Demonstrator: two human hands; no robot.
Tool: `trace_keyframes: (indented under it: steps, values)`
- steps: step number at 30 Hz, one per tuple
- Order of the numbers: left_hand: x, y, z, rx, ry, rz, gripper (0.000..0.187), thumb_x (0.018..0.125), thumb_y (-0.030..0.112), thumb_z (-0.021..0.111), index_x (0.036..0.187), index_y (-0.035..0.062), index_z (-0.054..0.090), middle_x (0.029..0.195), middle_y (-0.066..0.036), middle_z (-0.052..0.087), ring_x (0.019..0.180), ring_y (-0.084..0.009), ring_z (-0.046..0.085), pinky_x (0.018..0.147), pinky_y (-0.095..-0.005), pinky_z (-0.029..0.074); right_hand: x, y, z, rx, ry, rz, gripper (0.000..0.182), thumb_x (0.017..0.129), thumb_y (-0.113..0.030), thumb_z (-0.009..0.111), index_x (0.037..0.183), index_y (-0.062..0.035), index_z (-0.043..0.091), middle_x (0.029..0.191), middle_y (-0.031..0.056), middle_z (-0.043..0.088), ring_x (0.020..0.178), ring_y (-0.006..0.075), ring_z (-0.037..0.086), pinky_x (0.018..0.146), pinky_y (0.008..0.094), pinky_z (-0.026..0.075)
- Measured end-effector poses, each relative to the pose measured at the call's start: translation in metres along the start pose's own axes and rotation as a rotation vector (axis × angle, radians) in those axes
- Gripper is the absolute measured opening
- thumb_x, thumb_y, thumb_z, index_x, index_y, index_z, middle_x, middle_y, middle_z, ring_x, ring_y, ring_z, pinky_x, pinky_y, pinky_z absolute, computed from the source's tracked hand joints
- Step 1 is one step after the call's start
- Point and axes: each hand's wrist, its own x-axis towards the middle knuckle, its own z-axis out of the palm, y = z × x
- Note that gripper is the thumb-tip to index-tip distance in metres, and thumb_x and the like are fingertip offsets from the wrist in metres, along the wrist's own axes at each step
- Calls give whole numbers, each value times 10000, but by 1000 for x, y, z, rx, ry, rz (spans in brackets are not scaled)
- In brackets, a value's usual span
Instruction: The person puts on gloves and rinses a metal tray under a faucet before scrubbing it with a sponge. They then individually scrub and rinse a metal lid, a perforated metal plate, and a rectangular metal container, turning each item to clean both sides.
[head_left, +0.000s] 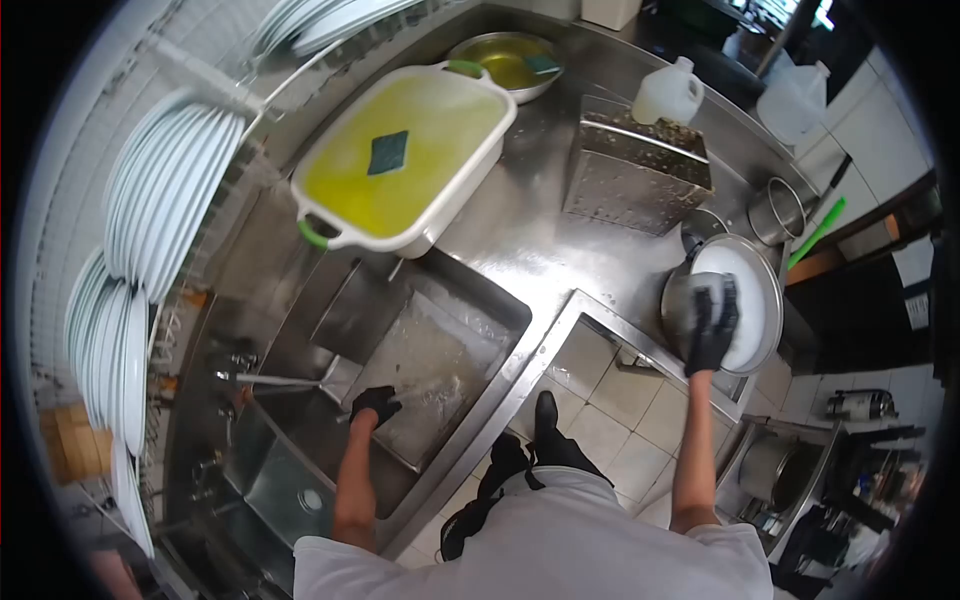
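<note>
My left hand (376,405), in a black glove, has its fingers curled at the near left edge of a rectangular metal tray (455,330). The tray lies in the sink with cloudy water on it. A faucet spout (285,380) reaches in beside this hand. On the right, my gloved right hand (713,325) is over a large metal pot (772,300) with white suds inside. Its fingers bend over a greyish, rounded thing at the suds; I cannot make out what it is.
A white tub (480,150) of yellow-green liquid holds a dark scouring pad (388,153). Behind it sits a metal bowl (525,92). A grimy metal box (635,165), a plastic jug (665,92) and a small pot (777,212) stand rightward. Plates (165,195) fill the left rack.
</note>
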Motion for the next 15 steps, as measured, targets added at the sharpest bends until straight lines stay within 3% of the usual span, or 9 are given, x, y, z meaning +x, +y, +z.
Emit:
trace_keyframes:
  steps: [3, 4, 5, 7, 8, 11, 12, 13, 15]
  values:
    - [-5, 0, 20, -304, 218, -157, 613, 791, 500, 654, 1236, 80, 605, 1216, -163, 619, 1145, -326, 578, 978, -424, 454, 33, 67, -19, -17, -19, 67, 506, 922, -274, 609, 1331, 1, 496, 1329, 184, 531, 1186, 302, 520, 1030, 406, 373]
    - [6, -9, 41, -330, 299, -196, 635, 797, 496, 671, 1224, 31, 602, 1171, -178, 644, 1069, -298, 621, 934, -404, 470, 35, 49, -21, 94, -102, 249, 528, 933, -335, 573, 1349, -24, 483, 1346, 207, 508, 1204, 345, 512, 987, 450, 419]
    - [12, -13, 46, -347, 297, -210, 635, 797, 496, 671, 1224, 31, 602, 1171, -178, 644, 1069, -298, 621, 934, -404, 470, 43, 47, -18, 92, -119, 236, 528, 933, -335, 573, 1349, -24, 483, 1346, 207, 508, 1204, 345, 512, 987, 450, 419]
    - [18, -19, 56, -849, 72, -354, 629, 781, 493, 717, 1213, 47, 609, 1120, -128, 663, 1039, -206, 607, 914, -343, 453, 54, 45, -15, -753, -458, 313, 549, 938, -370, 541, 1399, -91, 435, 1377, 223, 464, 1233, 383, 482, 965, 510, 431]
    - [26, -25, 73, -996, 163, -329, 614, 775, 479, 735, 1197, 49, 618, 1071, -103, 667, 986, -180, 592, 879, -345, 454, 48, 19, -11, -940, -523, 274, 580, 937, -453, 490, 1426, -153, 398, 1405, 213, 430, 1258, 405, 451, 972, 540, 413]
    - [10, -7, 55, -1063, 307, -399, 588, 770, 461, 754, 1171, 48, 633, 1027, -82, 673, 908, -181, 582, 835, -366, 455, 59, 86, 10, -855, -698, 152, 641, 922, -542, 443, 1446, -181, 359, 1447, 182, 389, 1267, 392, 448, 991, 536, 394]
    - [11, -6, 54, -1052, 361, -411, 586, 783, 476, 734, 1159, 37, 639, 1006, -96, 681, 901, -188, 593, 825, -367, 460, 61, 117, 15, -902, -749, 24, 645, 945, -570, 355, 1434, -151, 388, 1447, 172, 408, 1290, 393, 423, 1029, 494, 371]
    - [9, -8, 57, -1033, 406, -423, 587, 796, 491, 714, 1147, 26, 644, 985, -110, 689, 893, -194, 605, 814, -369, 465, 72, 89, 19, -529, -767, 467, 606, 992, -504, 296, 1427, -96, 402, 1425, 199, 436, 1318, 382, 392, 1050, 446, 358]
    - [-6, 2, 35, -1172, 394, -442, 572, 811, 485, 703, 1148, 27, 646, 979, -104, 688, 867, -196, 602, 797, -368, 465, 64, 94, 27, -591, -621, 494, 620, 998, -491, 313, 1411, -40, 416, 1386, 199, 486, 1308, 340, 421, 1052, 397, 354]
